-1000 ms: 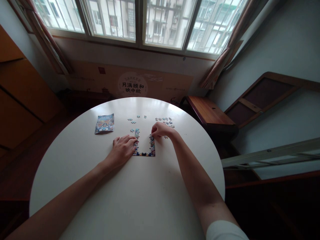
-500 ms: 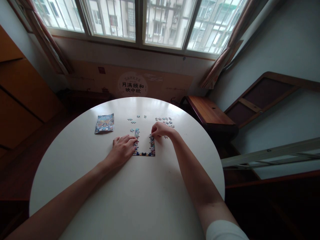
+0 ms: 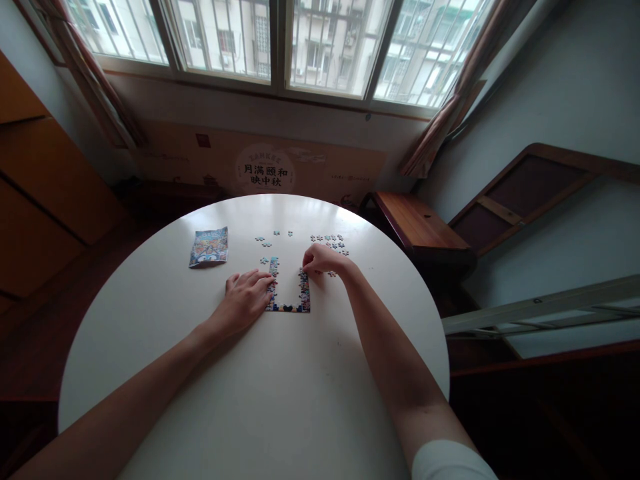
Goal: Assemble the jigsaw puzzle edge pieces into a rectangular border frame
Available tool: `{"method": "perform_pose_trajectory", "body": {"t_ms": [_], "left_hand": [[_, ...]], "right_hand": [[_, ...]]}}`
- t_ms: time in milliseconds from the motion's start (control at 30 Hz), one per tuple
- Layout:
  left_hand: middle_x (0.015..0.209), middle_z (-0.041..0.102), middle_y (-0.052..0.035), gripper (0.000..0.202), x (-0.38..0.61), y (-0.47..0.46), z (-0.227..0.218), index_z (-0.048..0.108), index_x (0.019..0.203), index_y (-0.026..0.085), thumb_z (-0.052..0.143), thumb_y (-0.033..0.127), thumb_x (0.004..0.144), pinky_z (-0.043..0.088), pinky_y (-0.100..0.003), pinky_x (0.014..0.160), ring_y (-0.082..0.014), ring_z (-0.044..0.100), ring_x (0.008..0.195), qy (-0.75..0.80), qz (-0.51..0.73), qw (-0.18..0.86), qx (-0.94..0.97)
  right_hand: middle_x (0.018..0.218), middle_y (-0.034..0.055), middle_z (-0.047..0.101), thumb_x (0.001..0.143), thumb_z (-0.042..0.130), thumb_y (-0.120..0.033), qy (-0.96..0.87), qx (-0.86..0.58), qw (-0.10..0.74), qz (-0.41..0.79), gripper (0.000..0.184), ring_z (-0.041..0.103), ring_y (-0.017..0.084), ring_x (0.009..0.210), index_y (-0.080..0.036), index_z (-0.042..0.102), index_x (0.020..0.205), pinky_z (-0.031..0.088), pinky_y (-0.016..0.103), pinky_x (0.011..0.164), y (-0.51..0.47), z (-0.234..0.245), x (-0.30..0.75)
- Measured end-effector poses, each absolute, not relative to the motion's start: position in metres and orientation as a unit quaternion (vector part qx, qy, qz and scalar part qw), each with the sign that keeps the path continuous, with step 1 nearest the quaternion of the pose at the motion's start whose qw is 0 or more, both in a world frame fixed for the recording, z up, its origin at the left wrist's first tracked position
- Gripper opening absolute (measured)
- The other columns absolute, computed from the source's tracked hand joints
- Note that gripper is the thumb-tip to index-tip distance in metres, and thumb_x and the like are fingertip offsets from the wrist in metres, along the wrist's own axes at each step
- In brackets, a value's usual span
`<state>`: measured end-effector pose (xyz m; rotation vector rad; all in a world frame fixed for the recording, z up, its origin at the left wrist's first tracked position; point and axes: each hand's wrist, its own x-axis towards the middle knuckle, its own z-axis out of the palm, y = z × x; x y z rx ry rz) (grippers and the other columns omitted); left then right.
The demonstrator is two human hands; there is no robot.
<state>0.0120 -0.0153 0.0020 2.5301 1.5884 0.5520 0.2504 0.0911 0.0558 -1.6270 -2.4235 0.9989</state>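
A partly built jigsaw frame [image 3: 290, 307], shaped like a U, lies on the round white table [image 3: 260, 400]. My left hand [image 3: 245, 297] rests flat beside the frame's left strip, fingers stretched out and touching it. My right hand [image 3: 320, 259] is curled in a pinch at the top of the frame's right strip, pressing on a puzzle piece there. Several loose pieces [image 3: 330, 241] lie just beyond my right hand, and a few more loose pieces [image 3: 267, 241] beyond the left strip.
A small printed picture card [image 3: 209, 247] lies on the table to the left. A wooden bench [image 3: 417, 227] stands to the right of the table, with a leaning wooden frame [image 3: 525, 193] behind it. Windows and curtains run along the far wall.
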Motion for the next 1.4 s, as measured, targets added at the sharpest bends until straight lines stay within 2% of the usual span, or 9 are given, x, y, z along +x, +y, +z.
{"method": "perform_pose_trajectory", "body": {"t_ms": [400,1267,1400], "left_hand": [[0.132,0.059,-0.0058,0.034,0.0122,-0.0158,0.0028,0.057,0.124,0.027,0.041,0.033,0.094,0.023,-0.048,0.107,-0.0264,0.044,0.130,0.522,0.182,0.053,0.832],[0.132,0.058,-0.0058,0.034,0.0114,-0.0147,0.0012,0.057,0.124,0.027,0.041,0.034,0.094,0.022,-0.048,0.106,-0.0259,0.043,0.130,0.522,0.184,0.053,0.831],[0.131,0.058,-0.0058,0.035,0.0109,-0.0143,0.0005,0.057,0.124,0.028,0.041,0.034,0.094,0.023,-0.047,0.107,-0.0260,0.043,0.130,0.521,0.184,0.051,0.832]], "right_hand": [[0.069,0.0065,0.070,0.069,0.065,-0.011,-0.785,-0.532,0.022,0.317,0.017,0.059,0.012,0.056,-0.010,0.074,0.084,0.044,0.018,0.050,0.0887,0.0596,0.2491],[0.063,0.0049,0.067,0.071,0.064,-0.010,-0.788,-0.522,0.034,0.324,0.013,0.057,0.011,0.051,-0.010,0.073,0.080,0.042,0.019,0.049,0.0893,0.0579,0.2506],[0.067,0.0060,0.069,0.075,0.060,-0.010,-0.802,-0.513,0.062,0.300,0.016,0.058,0.011,0.051,-0.011,0.074,0.085,0.046,0.021,0.054,0.0928,0.0531,0.2510]]}}
